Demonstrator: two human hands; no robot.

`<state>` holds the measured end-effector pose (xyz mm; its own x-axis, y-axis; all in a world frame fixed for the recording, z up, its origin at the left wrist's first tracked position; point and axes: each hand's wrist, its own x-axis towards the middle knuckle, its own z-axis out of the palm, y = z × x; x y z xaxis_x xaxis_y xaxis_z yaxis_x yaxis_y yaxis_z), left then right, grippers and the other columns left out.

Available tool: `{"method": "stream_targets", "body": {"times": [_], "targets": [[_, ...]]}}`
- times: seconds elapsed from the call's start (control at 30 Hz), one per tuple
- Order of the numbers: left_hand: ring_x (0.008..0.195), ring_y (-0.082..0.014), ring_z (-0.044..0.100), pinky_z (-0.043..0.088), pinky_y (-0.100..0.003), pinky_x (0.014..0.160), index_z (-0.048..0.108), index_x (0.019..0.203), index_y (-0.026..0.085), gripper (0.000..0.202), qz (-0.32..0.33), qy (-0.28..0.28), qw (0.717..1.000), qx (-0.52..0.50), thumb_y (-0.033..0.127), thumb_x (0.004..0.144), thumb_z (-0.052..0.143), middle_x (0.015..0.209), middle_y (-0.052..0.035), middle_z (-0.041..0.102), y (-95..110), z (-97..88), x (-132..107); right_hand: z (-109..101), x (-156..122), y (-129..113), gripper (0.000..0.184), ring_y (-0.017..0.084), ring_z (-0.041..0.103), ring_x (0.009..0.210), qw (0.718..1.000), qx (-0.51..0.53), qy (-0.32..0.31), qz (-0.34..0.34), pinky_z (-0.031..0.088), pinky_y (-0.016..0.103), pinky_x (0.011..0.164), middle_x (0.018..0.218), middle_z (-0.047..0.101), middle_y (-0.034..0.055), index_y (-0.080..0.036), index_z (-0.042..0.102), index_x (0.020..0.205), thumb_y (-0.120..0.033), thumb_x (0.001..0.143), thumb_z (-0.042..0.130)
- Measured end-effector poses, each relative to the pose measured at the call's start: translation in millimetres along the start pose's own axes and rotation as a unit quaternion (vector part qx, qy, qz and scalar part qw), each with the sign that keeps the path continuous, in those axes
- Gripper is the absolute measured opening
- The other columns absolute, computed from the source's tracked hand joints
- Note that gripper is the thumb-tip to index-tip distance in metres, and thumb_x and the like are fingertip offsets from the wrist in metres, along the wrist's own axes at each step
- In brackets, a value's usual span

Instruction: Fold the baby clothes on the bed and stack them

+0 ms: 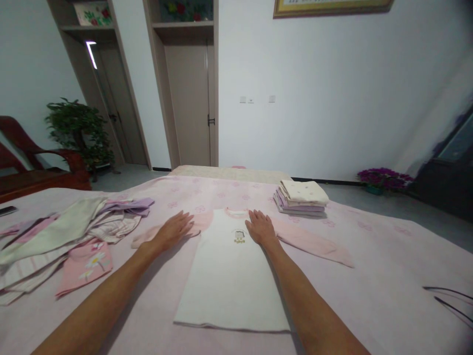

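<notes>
Both hands are lying flat, fingers spread, holding nothing: left hand point(173, 229) and right hand point(260, 227) pressing the long-sleeved shirt point(231, 276) on the bed point(388, 266).

White walls point(332, 88), wooden doors point(190, 103), potted plant point(79, 130), red wooden chair point(40, 170), grey floor point(388, 202).

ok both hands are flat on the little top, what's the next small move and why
Probably fold the long pink sleeve in over the white top: the top lies flat, sleeves spread wide, and the right hand rests at that shoulder while the left hand holds the other side.
</notes>
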<state>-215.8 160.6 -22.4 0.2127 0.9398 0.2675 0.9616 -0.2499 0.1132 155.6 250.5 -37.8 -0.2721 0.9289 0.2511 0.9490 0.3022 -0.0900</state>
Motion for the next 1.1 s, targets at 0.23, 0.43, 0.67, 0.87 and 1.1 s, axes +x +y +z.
{"method": "stream_targets", "body": {"times": [0.23, 0.43, 0.67, 0.87, 1.1], "targets": [[0.149, -0.0291, 0.02, 0.02, -0.049, 0.116, 0.03, 0.155, 0.027, 0.061, -0.046, -0.097, 0.993, 0.039, 0.053, 0.1, 0.024, 0.162, -0.0074, 0.023, -0.3, 20.6, -15.1, 0.2, -0.7, 1.1, 0.058, 0.027, 0.028, 0.144, 1.0, -0.005, 0.002, -0.008, 0.017, 0.046, 0.115, 0.156, 0.037, 0.0121, -0.019, 0.036, 0.15, -0.045, 0.099, 0.03], [0.145, -0.0326, 0.03, 0.021, -0.05, 0.115, 0.039, 0.15, 0.022, 0.056, -0.208, -0.059, 0.972, 0.096, 0.043, 0.098, 0.034, 0.157, -0.0126, 0.037, -52.7, 5.5, -42.2, -1.5, -2.5, -0.3, 0.058, 0.027, 0.027, 0.145, 1.0, -0.001, 0.001, -0.001, 0.016, 0.047, 0.116, 0.157, 0.034, 0.0127, -0.02, 0.035, 0.151, -0.045, 0.099, 0.029], [0.116, -0.0323, 0.059, 0.043, -0.042, 0.094, 0.062, 0.12, 0.015, 0.042, -0.309, -0.02, 0.949, 0.056, 0.033, 0.09, 0.039, 0.124, -0.0172, 0.064, -66.7, -20.5, -55.9, -6.5, -3.8, -5.4, 0.06, 0.028, 0.026, 0.145, 1.0, -0.001, 0.013, 0.02, 0.011, 0.046, 0.117, 0.158, 0.033, 0.0132, -0.016, 0.032, 0.153, -0.041, 0.099, 0.032], [0.091, -0.0298, 0.065, 0.046, -0.033, 0.073, 0.063, 0.089, 0.02, 0.023, -0.367, 0.03, 0.929, -0.049, 0.037, 0.077, 0.054, 0.091, -0.0092, 0.07, -51.3, -48.5, -55.0, -22.8, -11.0, -8.5, 0.051, 0.023, 0.036, 0.139, 0.996, 0.058, 0.064, -0.033, 0.017, 0.038, 0.118, 0.15, 0.045, 0.0115, -0.015, 0.045, 0.145, -0.023, 0.096, 0.035], [0.081, -0.019, 0.067, 0.05, -0.027, 0.067, 0.057, 0.118, 0.015, 0.047, -0.322, 0.095, 0.882, -0.331, 0.046, 0.082, 0.054, 0.099, -0.0065, 0.071, 34.5, -69.5, -26.1, -33.9, -51.9, -91.6, 0.04, 0.022, 0.064, 0.1, 0.843, 0.538, -0.006, 0.005, 0.052, 0.037, 0.089, 0.118, 0.066, 0.0088, -0.022, 0.061, 0.125, -0.039, 0.09, 0.053]]}}
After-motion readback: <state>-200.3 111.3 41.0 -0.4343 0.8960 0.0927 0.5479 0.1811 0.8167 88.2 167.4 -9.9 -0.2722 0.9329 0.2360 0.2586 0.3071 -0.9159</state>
